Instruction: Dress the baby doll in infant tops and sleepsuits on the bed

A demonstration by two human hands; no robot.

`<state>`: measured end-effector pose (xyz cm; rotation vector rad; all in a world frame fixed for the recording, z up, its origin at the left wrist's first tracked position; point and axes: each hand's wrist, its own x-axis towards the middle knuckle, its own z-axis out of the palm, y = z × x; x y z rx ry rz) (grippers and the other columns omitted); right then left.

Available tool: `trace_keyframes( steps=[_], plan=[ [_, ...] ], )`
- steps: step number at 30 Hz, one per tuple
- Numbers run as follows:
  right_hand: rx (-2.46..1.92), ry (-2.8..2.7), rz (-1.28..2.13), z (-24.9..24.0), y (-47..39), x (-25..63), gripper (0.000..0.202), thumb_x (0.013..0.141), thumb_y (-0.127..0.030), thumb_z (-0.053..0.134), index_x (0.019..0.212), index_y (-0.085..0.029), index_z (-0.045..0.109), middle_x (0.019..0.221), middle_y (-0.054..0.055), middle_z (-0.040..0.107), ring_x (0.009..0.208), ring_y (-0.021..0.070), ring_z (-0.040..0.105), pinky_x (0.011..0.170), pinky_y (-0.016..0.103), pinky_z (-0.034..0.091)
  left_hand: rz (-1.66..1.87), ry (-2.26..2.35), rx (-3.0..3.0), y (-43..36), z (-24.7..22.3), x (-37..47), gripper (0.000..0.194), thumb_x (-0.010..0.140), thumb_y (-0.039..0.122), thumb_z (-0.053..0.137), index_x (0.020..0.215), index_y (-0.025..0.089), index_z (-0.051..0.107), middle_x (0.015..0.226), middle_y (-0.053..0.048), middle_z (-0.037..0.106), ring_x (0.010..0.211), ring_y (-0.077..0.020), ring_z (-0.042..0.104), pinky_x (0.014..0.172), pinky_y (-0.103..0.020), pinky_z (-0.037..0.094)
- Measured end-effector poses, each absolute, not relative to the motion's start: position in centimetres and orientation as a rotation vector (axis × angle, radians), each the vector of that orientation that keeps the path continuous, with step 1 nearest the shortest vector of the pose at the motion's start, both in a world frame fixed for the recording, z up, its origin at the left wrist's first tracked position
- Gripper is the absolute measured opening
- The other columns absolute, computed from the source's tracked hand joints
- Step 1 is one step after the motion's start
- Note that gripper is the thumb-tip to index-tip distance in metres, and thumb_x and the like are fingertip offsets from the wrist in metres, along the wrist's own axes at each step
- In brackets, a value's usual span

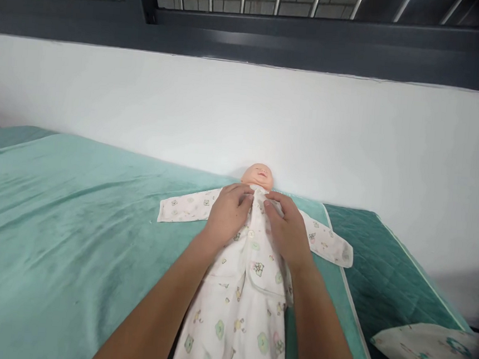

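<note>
A doll lies on its back, its bald head [258,175] toward the wall. It wears a long white baby sleepsuit [240,308] printed with small green and brown figures, its sleeves spread out to both sides. My left hand [228,213] is closed on the left side of the front opening, just below the collar. Opposite it, my right hand [288,225] pinches the other edge of the opening near the neck. One round fastener shows on the front placket below my hands. The doll's own hands are hidden in the sleeves.
A light green sheet [71,226] covers the bed, with a darker green quilted mat [387,265] at the right. A white patterned cloth [429,352] lies at the lower right. Behind stands a white wall [212,110] beneath a dark barred window frame [302,42].
</note>
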<state>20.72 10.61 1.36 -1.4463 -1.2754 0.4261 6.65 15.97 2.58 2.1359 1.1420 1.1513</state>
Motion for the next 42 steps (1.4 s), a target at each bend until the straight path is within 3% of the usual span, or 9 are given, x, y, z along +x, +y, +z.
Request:
trace_keyframes(
  steps=[4, 15, 30, 42],
  plan=[
    [-1.380, -1.336, 0.375, 1.3, 9.5, 20.4, 0.018, 0.089, -0.029, 0.051, 0.097, -0.027, 0.067, 0.120, 0.001, 0.064, 0.115, 0.0209, 0.057, 0.106, 0.041, 0.040, 1.155, 1.116, 2.197, 14.9, 2.1, 6.0, 0.027, 0.092, 0.022, 0.049, 0.107, 0.024, 0.072, 0.120, -0.003, 0.067, 0.120, -0.0209, 0.055, 0.108, -0.037, 0.041],
    [-1.398, -1.382, 0.225, -1.2, 7.2, 18.5, 0.031, 0.094, -0.034, 0.047, 0.119, -0.026, 0.065, 0.140, 0.004, 0.056, 0.133, 0.0206, 0.045, 0.116, 0.045, 0.032, 1.207, 0.958, 2.013, 14.5, 1.1, 5.2, 0.022, 0.091, 0.031, 0.057, 0.105, 0.025, 0.073, 0.125, -0.004, 0.065, 0.124, -0.0189, 0.053, 0.111, -0.036, 0.039],
    [-1.459, -1.280, 0.222, -0.6, 8.1, 17.9, 0.026, 0.091, -0.027, 0.049, 0.105, -0.028, 0.072, 0.134, 0.002, 0.060, 0.128, 0.0221, 0.050, 0.110, 0.045, 0.038, 1.100, 0.961, 1.762, 15.2, 1.9, 5.3, 0.015, 0.087, 0.033, 0.062, 0.093, 0.028, 0.075, 0.129, -0.001, 0.062, 0.124, -0.0210, 0.055, 0.106, -0.034, 0.044],
    [-1.457, -1.340, 0.188, -0.6, 8.1, 18.1, 0.027, 0.092, -0.026, 0.047, 0.108, -0.028, 0.069, 0.134, 0.001, 0.058, 0.130, 0.0214, 0.046, 0.112, 0.044, 0.035, 1.173, 0.972, 1.952, 15.1, 1.6, 5.6, 0.012, 0.086, 0.026, 0.061, 0.094, 0.026, 0.071, 0.123, -0.001, 0.065, 0.124, -0.0203, 0.054, 0.107, -0.035, 0.042]
  ],
)
